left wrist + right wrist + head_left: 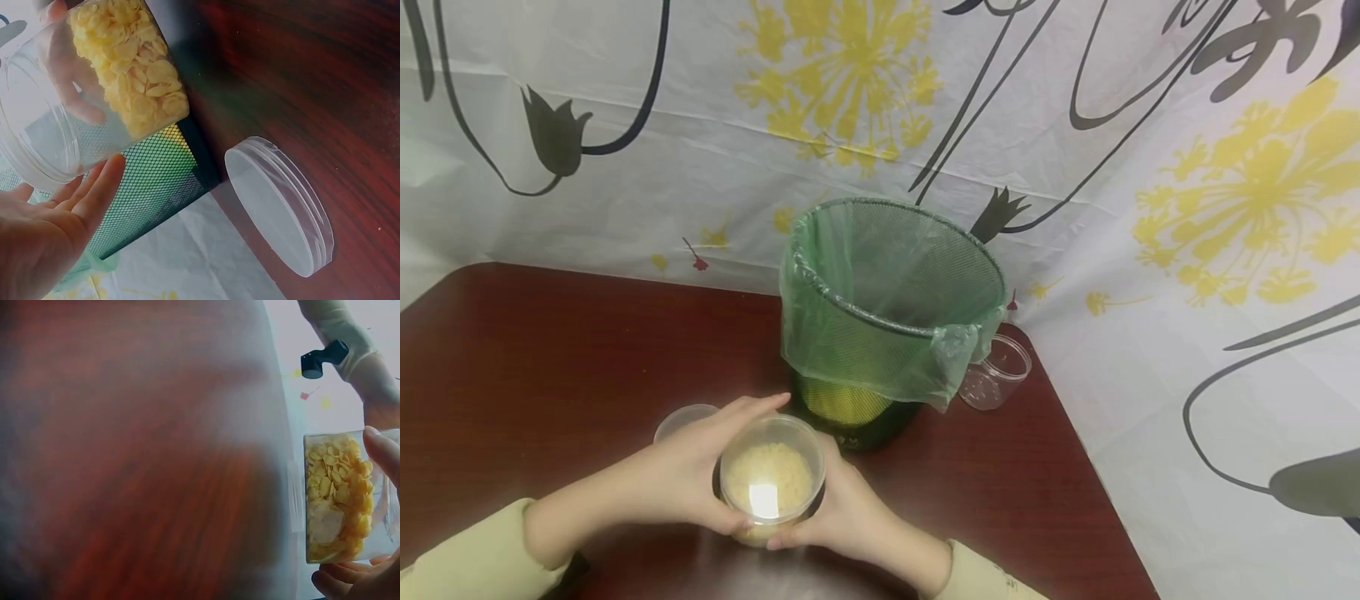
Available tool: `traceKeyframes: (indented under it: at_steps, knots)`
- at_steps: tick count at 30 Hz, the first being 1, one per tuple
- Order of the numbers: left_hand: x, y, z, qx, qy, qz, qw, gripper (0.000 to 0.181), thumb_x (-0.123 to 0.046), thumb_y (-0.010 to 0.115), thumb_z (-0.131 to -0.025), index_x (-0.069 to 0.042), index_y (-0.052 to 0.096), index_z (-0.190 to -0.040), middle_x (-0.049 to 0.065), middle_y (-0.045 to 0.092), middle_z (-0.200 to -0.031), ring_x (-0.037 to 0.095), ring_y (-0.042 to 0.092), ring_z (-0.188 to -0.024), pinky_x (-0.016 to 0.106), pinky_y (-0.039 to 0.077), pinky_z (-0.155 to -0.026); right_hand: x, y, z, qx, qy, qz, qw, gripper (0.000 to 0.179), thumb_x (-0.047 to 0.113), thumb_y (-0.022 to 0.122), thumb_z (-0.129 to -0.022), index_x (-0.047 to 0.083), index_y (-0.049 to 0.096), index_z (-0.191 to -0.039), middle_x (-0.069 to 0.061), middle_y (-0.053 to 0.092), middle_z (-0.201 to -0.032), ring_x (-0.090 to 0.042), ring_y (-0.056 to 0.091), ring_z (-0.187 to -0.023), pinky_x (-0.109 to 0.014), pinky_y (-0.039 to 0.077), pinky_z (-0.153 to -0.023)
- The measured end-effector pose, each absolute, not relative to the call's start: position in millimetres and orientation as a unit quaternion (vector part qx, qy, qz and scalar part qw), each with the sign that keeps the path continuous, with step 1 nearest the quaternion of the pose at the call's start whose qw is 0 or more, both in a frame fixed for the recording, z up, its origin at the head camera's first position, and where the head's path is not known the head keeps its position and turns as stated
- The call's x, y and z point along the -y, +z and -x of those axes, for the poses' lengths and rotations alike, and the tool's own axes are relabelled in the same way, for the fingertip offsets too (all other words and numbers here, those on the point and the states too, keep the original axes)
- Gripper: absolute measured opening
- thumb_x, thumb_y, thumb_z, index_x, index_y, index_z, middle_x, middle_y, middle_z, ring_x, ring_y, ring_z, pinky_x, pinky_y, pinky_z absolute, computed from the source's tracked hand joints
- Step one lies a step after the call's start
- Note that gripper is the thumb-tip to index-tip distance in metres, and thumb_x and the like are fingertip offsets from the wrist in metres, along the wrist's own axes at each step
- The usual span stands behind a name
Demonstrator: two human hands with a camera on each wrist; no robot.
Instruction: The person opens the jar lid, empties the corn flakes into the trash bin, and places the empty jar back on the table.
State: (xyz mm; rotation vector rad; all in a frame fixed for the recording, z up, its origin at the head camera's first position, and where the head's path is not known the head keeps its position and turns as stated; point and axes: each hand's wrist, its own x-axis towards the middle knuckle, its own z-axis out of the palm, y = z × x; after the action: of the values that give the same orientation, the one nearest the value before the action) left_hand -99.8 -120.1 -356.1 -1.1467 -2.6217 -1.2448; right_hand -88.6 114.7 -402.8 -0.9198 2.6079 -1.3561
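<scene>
Grip by left hand [700, 475] and right hand [853, 508] round screw-top jar [107, 132] of yellow flakes [134, 69] | loose lid [278, 209] on tabletop [587, 358] | apparent step: holding aloft | likely needed next: level handling

A green-bagged mesh bin [861, 354] stands on the reddish table [580, 358] before flower-printed fabric [707, 183].

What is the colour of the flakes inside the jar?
The flakes are yellow; the left wrist view shows them best.

Flakes [769, 473] in jar [809, 448], bin [842, 404] behind; lid [278, 209] left; second jar [992, 383] right of bin.
</scene>
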Motion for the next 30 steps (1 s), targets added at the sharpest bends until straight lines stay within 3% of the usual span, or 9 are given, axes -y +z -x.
traceKeyframes:
  at_steps: [18, 30]
  knots:
    - [120, -355, 94, 0.843, -0.358, 0.402, 0.002, 0.111, -0.034, 0.089, -0.055, -0.029, 0.03, -0.149, -0.011, 0.044, -0.132, 0.011, 0.054, -0.107, 0.032, 0.049, -0.084, -114, -413, 84, -0.839, -0.44, 0.318, 0.04, 0.115, 0.033, 0.094, -0.055, 0.025, 0.026, -0.148, 0.003, 0.043, -0.138, -0.012, 0.046, -0.121, -0.035, 0.04, -0.1]
    - [120, -351, 94, 0.856, -0.281, 0.431, 0.039, 0.107, -0.038, 0.088, -0.051, -0.022, 0.04, -0.146, -0.009, 0.046, -0.122, 0.008, 0.055, -0.093, 0.029, 0.05, -0.075, -113, -416, 82, -0.84, -0.432, 0.325, 0.04, 0.115, 0.029, 0.095, -0.054, 0.021, 0.027, -0.146, 0.004, 0.046, -0.136, -0.011, 0.048, -0.119, -0.031, 0.041, -0.099]
